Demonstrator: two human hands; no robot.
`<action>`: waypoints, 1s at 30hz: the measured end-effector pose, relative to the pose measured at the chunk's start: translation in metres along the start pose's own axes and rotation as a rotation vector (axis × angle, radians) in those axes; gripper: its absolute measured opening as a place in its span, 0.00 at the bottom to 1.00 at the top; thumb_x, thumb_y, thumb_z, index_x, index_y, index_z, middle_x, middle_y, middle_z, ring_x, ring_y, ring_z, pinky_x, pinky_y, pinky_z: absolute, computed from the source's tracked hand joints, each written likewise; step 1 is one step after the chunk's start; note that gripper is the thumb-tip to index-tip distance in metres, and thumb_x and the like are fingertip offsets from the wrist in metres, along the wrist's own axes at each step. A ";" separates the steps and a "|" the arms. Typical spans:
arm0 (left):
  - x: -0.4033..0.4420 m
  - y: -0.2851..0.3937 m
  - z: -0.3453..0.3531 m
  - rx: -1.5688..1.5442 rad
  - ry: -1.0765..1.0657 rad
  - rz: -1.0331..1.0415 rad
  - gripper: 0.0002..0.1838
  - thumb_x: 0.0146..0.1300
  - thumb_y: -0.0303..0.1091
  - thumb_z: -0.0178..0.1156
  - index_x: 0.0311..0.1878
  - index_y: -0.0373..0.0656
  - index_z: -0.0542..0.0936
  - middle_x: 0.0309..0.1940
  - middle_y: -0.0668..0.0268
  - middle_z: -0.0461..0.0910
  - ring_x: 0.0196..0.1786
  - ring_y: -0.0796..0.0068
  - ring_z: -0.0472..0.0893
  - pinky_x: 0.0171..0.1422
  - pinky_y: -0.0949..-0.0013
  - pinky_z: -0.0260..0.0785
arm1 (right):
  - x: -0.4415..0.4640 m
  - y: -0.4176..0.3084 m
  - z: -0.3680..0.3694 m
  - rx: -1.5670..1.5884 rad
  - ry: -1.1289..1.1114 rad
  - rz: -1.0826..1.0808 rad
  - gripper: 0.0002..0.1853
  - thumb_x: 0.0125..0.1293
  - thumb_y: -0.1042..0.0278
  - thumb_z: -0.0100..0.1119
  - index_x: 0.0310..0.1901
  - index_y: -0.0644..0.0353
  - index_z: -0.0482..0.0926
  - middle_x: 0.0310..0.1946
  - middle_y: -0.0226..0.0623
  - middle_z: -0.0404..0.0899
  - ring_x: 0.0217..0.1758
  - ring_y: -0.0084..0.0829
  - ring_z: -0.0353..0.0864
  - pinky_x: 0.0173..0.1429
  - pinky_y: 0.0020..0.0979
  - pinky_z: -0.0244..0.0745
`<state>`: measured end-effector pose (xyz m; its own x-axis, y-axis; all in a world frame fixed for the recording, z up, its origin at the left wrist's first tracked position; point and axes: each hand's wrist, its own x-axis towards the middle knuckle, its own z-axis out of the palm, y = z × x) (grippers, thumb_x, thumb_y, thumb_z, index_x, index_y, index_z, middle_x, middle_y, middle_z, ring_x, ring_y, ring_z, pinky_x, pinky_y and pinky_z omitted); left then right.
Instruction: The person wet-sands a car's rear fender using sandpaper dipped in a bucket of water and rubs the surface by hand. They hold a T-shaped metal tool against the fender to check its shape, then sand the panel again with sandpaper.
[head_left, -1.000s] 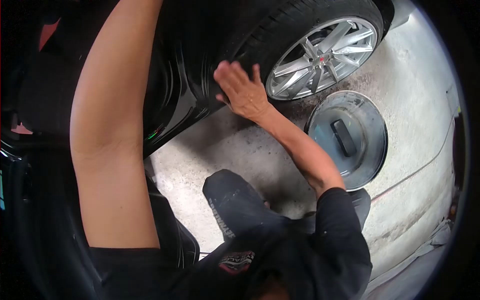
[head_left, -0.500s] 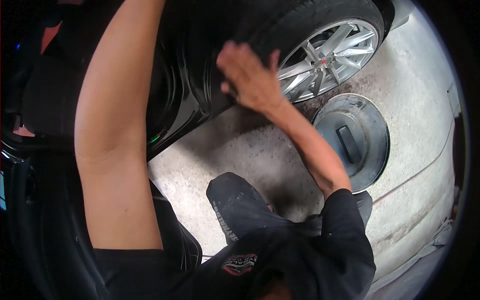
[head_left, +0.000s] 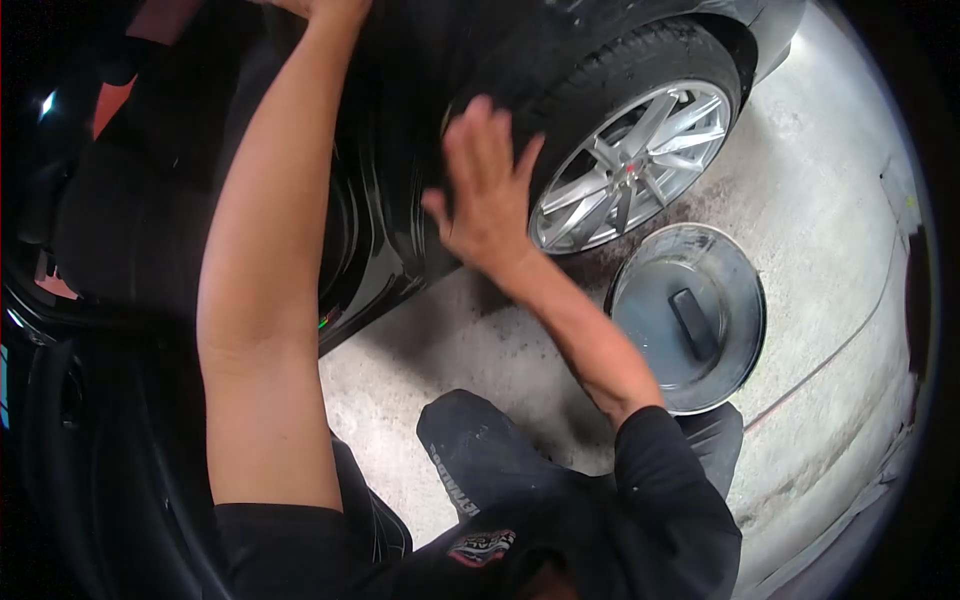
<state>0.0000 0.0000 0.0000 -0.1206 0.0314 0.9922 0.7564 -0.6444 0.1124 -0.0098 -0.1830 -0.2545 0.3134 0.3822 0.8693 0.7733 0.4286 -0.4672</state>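
Note:
My right hand [head_left: 487, 190], slightly blurred, has its fingers spread and nothing in it. It is over or against the black car panel [head_left: 400, 130] just left of the wheel [head_left: 630, 170]; whether the palm touches the panel cannot be made out. My left arm reaches up the left side of the view. Only the base of my left hand [head_left: 318, 6] shows at the top edge, beside the car, and its fingers are cut off from view.
A round bucket [head_left: 735, 372] of cloudy water stands below the wheel, with a dark oblong block [head_left: 693, 324] inside. My bent knee [head_left: 465, 430] is above the concrete floor. An open car door [head_left: 110, 440] lies at left. A thin line [head_left: 820, 366] crosses the floor at right.
My right hand has stayed near the panel and its fingers are spread wider. The view has shifted, so car and bucket appear lower, and part of my left hand now shows at the top.

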 end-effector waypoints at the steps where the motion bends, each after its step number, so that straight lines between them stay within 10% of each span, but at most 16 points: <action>1: -0.003 0.000 -0.001 0.011 -0.008 -0.002 0.46 0.73 0.70 0.51 0.78 0.40 0.66 0.71 0.47 0.71 0.74 0.44 0.67 0.79 0.43 0.54 | -0.036 0.003 0.014 -0.052 -0.081 -0.075 0.48 0.64 0.49 0.68 0.83 0.49 0.58 0.86 0.40 0.52 0.88 0.43 0.49 0.80 0.77 0.36; 9: -0.002 0.003 -0.006 0.004 0.004 0.025 0.44 0.73 0.68 0.53 0.77 0.39 0.67 0.71 0.48 0.72 0.73 0.44 0.68 0.77 0.44 0.56 | 0.048 -0.007 -0.016 -0.073 0.147 0.032 0.47 0.66 0.51 0.66 0.82 0.57 0.57 0.85 0.42 0.53 0.87 0.44 0.54 0.80 0.75 0.39; 15: -0.002 0.007 -0.005 0.014 -0.006 0.008 0.43 0.75 0.66 0.52 0.79 0.41 0.66 0.72 0.50 0.71 0.75 0.47 0.67 0.78 0.44 0.55 | 0.007 0.001 -0.018 -0.121 -0.097 -0.128 0.46 0.70 0.44 0.60 0.82 0.59 0.57 0.85 0.48 0.52 0.87 0.49 0.51 0.81 0.74 0.32; 19: -0.014 -0.003 -0.008 0.044 -0.035 0.021 0.43 0.75 0.66 0.53 0.79 0.41 0.66 0.73 0.50 0.70 0.75 0.47 0.67 0.78 0.44 0.55 | 0.075 0.003 -0.022 -0.068 0.213 0.042 0.44 0.70 0.47 0.60 0.82 0.59 0.58 0.84 0.52 0.53 0.86 0.54 0.54 0.81 0.75 0.33; 26: -0.005 0.000 -0.003 0.061 -0.010 0.013 0.41 0.75 0.65 0.53 0.79 0.44 0.66 0.73 0.54 0.71 0.75 0.49 0.67 0.77 0.45 0.55 | 0.028 0.011 -0.036 -0.142 -0.145 -0.105 0.45 0.71 0.52 0.61 0.83 0.59 0.54 0.84 0.49 0.54 0.88 0.53 0.49 0.83 0.72 0.28; 30: 0.001 0.000 -0.016 -0.091 -0.196 -0.043 0.57 0.66 0.80 0.46 0.80 0.36 0.61 0.75 0.42 0.65 0.78 0.40 0.61 0.79 0.34 0.46 | 0.085 0.000 -0.032 -0.125 0.222 0.120 0.47 0.68 0.52 0.64 0.82 0.60 0.54 0.85 0.52 0.51 0.86 0.52 0.54 0.80 0.74 0.39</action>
<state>-0.0104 -0.0126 -0.0001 -0.0174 0.2026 0.9791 0.6912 -0.7052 0.1582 0.0343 -0.1767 -0.1753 0.5088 0.2299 0.8296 0.7813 0.2814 -0.5571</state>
